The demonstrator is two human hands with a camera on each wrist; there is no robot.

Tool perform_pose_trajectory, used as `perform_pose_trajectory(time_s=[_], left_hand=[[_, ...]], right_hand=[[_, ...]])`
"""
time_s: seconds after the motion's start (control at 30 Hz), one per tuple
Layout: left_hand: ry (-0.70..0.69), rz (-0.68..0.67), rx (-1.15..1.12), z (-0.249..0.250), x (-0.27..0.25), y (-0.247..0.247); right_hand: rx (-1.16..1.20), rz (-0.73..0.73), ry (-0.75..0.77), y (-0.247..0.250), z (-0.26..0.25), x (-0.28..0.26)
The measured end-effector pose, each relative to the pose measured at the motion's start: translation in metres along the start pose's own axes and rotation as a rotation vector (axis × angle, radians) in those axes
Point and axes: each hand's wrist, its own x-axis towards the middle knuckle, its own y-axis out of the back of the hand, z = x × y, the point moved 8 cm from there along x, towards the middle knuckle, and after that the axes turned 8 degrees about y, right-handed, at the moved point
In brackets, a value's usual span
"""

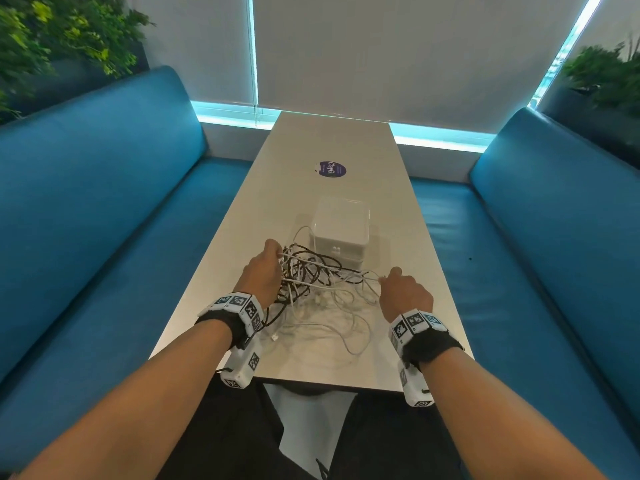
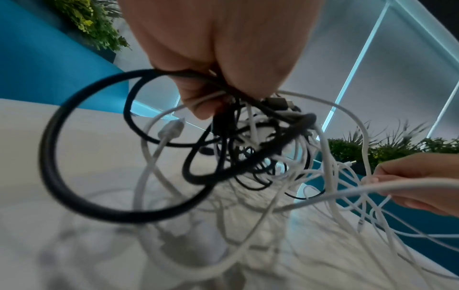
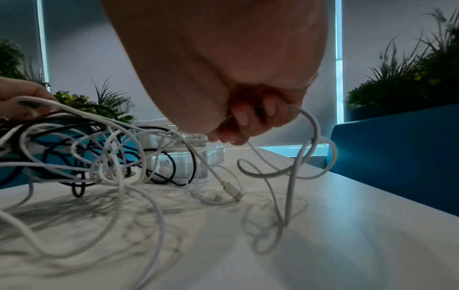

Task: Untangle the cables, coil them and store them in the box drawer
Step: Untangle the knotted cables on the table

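Both hands are up over the pale counter (image 1: 311, 150), and between them hangs the snarl of thin white and black braided cables (image 1: 311, 278), part lifted, part trailing on the counter in front of the small translucent white plastic drawer box (image 1: 341, 226). The left hand (image 1: 263, 271) has its fingers (image 2: 198, 106) bunched tight round a clump of black and white loops; the right hand (image 1: 405, 289) pinches a single white cable (image 3: 310, 125) and draws it sideways. These look light, limp and springy, so they should slip rather than snap; best taken near a plug end, I'd say, and fed back through the knot, not yanked. The drawer looks closed.
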Motion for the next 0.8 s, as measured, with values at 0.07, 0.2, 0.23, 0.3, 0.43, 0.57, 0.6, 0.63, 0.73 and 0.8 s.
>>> perform_pose_trajectory(time_s=[0.07,0.2,0.23,0.3,0.43,0.57,0.6,0.63,0.73,0.8], left_hand=[[0.003,0.000,-0.057,-0.004,0.001,0.003],[0.047,-0.062,0.041,-0.013,0.003,-0.002],[0.039,-0.071,0.073,-0.012,0.002,-0.005],[0.039,-0.057,0.042,-0.011,0.002,-0.005],[0.073,-0.091,0.064,-0.017,0.001,-0.001],[0.098,-0.088,0.090,-0.015,0.000,0.001],[0.101,-0.080,0.096,-0.014,0.000,0.001],[0.102,-0.080,0.106,-0.013,0.000,0.000],[0.101,-0.110,0.137,-0.012,-0.001,-0.003],[0.099,-0.145,0.135,-0.012,-0.002,-0.007]], right_hand=[[0.010,0.023,-0.025,0.004,0.009,0.001],[-0.017,0.020,-0.049,0.007,0.021,0.000],[-0.021,0.010,-0.047,0.006,0.019,0.001],[-0.030,-0.013,-0.047,0.001,0.014,0.001],[-0.034,-0.029,-0.063,-0.003,0.023,0.001],[-0.020,0.000,-0.063,0.003,0.025,0.006],[-0.021,0.006,-0.062,0.005,0.025,0.007],[-0.022,0.009,-0.062,0.006,0.024,0.007],[-0.015,0.006,-0.069,0.006,0.026,0.007],[0.002,0.018,-0.078,0.006,0.028,0.007]])
